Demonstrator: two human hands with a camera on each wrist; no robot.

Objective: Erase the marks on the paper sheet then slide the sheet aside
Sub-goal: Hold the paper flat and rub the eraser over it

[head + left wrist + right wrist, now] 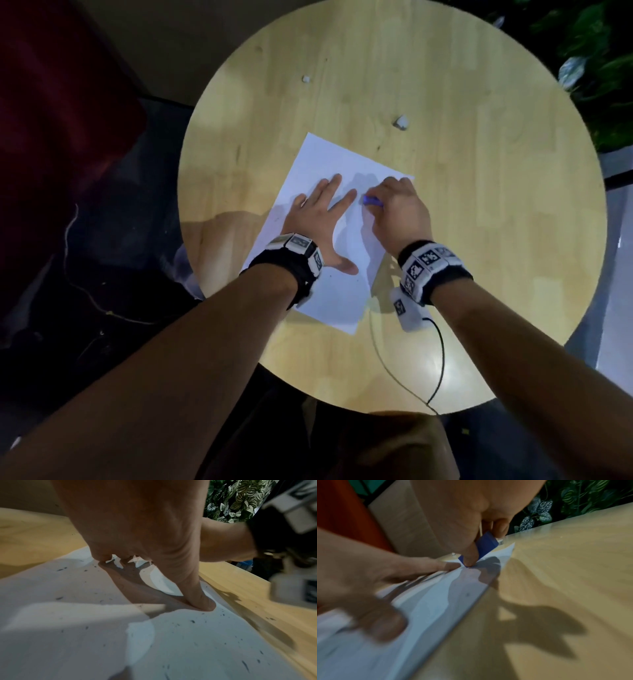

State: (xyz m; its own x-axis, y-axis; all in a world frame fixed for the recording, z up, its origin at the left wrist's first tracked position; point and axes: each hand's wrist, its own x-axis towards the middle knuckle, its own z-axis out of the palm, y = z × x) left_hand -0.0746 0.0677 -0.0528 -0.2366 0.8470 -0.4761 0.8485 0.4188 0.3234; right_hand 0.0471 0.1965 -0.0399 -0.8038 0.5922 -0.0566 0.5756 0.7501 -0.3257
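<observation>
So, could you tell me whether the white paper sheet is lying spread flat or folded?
Spread flat: the white paper sheet lies unfolded on the round wooden table, pinned under the left hand.

No readable text anywhere.

The only printed signs are black-and-white square code patterns on the white blocks of the left wristband (301, 250) and the right wristband (430, 265), low in the middle of the head view; they carry no letters or numbers. The paper sheet (322, 161) shows only blurred dark specks.
</observation>
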